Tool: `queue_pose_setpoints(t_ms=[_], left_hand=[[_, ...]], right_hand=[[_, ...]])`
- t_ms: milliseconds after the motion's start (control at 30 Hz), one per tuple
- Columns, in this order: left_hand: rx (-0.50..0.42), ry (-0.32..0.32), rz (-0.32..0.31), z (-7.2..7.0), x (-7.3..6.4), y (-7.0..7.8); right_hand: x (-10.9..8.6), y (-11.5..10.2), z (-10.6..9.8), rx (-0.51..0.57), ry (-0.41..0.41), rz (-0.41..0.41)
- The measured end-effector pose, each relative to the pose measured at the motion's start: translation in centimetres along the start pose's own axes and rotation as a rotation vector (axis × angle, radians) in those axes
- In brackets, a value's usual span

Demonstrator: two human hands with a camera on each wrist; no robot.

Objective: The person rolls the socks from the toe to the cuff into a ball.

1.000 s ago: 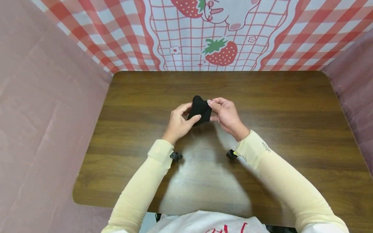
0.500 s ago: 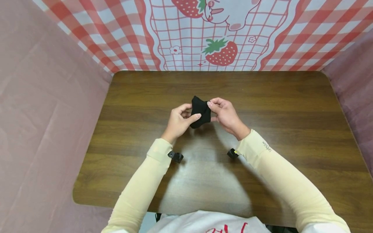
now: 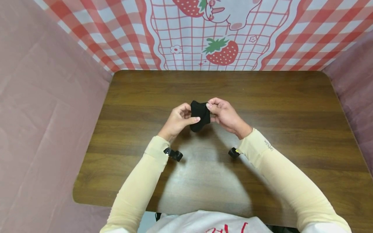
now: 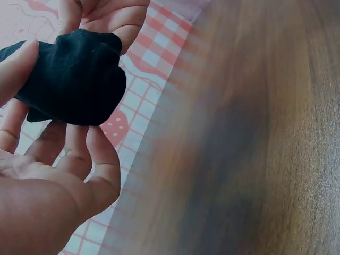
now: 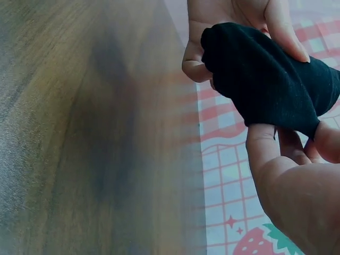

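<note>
Both hands hold a folded black sock [image 3: 199, 113] up over the middle of the wooden table. My left hand [image 3: 177, 120] grips its left side, thumb across the front and fingers behind. At the upper right edge, my right hand [image 3: 226, 116] pinches the fabric between thumb and index finger. Up close in the left wrist view, the sock [image 4: 79, 79] is a rounded bundle with the left fingertips under it. From the right wrist, the sock [image 5: 265, 79] shows a diagonal fold, and the right thumb presses a corner of it.
The brown wooden table [image 3: 140, 87] reaches back to a red-and-white checked cloth with strawberries [image 3: 222, 53]. Pink fabric [image 3: 38, 106] hangs at the left side and more at the right. Small black wrist cameras [image 3: 176, 155] stick out from both sleeves.
The sock has tipped and shifted slightly down toward the body, its lower end now hanging lower. My left wrist has moved a little left and turned. My right hand keeps its pinch.
</note>
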State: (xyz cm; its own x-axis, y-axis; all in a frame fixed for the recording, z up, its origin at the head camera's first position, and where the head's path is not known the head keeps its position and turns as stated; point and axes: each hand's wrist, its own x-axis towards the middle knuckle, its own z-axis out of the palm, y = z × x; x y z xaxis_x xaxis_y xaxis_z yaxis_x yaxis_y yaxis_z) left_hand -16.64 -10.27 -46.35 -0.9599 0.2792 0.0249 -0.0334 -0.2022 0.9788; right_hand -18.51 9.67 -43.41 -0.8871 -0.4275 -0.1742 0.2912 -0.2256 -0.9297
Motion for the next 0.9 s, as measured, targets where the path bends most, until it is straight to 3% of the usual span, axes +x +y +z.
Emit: queue_pose_setpoints(t_ms=[300, 567, 900], left_hand=[[-0.049, 0.035, 0.073, 0.6, -0.1, -0.5], [-0.035, 0.087, 0.096, 0.6, 0.0, -1.0], [0.003, 0.060, 0.085, 0.3, -0.1, -0.9]], right_hand=[[0.1, -0.4, -0.1, -0.018, -0.003, 0.072], [0.2, -0.7, 0.0, -0.127, 0.096, 0.019], [0.2, -1.3, 0.0, -0.268, 0.163, -0.028]])
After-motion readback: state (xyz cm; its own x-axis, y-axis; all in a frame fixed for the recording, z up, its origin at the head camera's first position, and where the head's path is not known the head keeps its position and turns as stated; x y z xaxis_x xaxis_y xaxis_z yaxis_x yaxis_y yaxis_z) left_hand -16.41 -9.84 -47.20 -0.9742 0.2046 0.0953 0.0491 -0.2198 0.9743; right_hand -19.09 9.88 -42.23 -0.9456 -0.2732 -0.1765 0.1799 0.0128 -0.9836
